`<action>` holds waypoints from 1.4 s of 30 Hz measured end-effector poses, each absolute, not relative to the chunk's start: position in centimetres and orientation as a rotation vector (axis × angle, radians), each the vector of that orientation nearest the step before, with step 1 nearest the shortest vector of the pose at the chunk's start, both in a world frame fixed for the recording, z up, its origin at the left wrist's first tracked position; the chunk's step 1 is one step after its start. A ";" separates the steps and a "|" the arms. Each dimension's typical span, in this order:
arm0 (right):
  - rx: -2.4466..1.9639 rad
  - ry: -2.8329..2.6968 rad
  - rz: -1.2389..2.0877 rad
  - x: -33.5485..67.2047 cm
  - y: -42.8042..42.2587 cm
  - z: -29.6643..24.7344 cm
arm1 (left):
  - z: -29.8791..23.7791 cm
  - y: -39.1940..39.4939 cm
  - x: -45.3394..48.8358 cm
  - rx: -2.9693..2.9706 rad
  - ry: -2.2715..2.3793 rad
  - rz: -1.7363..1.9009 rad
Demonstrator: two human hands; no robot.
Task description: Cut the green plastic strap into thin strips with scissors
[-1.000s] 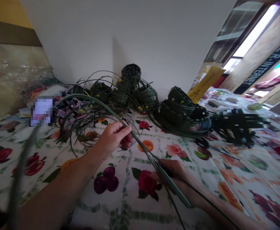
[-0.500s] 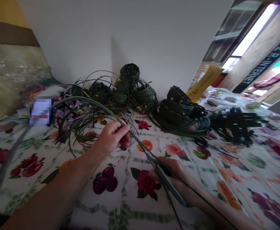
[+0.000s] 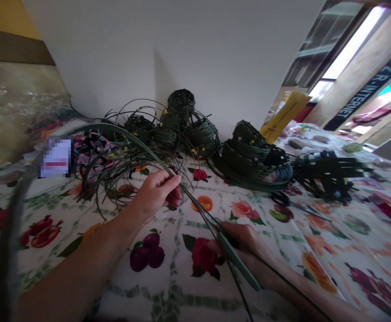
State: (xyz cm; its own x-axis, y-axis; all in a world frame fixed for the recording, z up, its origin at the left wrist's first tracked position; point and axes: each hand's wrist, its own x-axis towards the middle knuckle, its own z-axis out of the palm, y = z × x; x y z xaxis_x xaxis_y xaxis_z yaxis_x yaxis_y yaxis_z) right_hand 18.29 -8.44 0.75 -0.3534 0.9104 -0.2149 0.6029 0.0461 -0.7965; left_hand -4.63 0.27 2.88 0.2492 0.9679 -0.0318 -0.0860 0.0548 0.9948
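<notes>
My left hand pinches a long dark green strip between thumb and fingers, above the table's middle. From there the strip arches up to the left and curves down past the left edge of my forearm. On its other side it runs toward my right hand, where it parts into thin strands. My right hand is closed around a tool with a smooth green handle, apparently a knife, held against the strip. Its blade is mostly hidden by the strands and fingers.
Behind my left hand lies a tangle of thin green strands. Small woven baskets stand along the wall, with stacked ones further right. Scissors and a woven strip piece lie on the fruit-patterned tablecloth.
The strip's free arc at the left has swung, its lower end shifting to the right and its bend rising. Both hands stay nearly in place, still gripping.
</notes>
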 end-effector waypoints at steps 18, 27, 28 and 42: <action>-1.598 -1.945 1.089 18.8 -7.8 1.1 | 3.2 0.2 -3.8 1.149 1.119 1.064; -1.444 -1.787 1.272 19.2 -7.3 0.9 | 2.2 -0.4 -2.9 1.269 1.019 0.922; -1.432 -1.784 1.288 19.1 -7.3 0.9 | 2.1 -0.7 -2.6 1.298 1.001 0.878; -1.437 -1.785 1.229 18.5 -7.4 0.5 | 1.0 -2.4 -1.1 1.087 0.827 0.736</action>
State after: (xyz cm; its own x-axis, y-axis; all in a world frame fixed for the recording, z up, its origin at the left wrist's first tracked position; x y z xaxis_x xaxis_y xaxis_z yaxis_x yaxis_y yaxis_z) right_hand 18.45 -7.43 0.51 -0.2899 0.9480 -0.1316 0.4615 0.0180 -0.8870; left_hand -1.14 -2.45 1.01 0.5010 0.8403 -0.2068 -0.1081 0.2979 0.9485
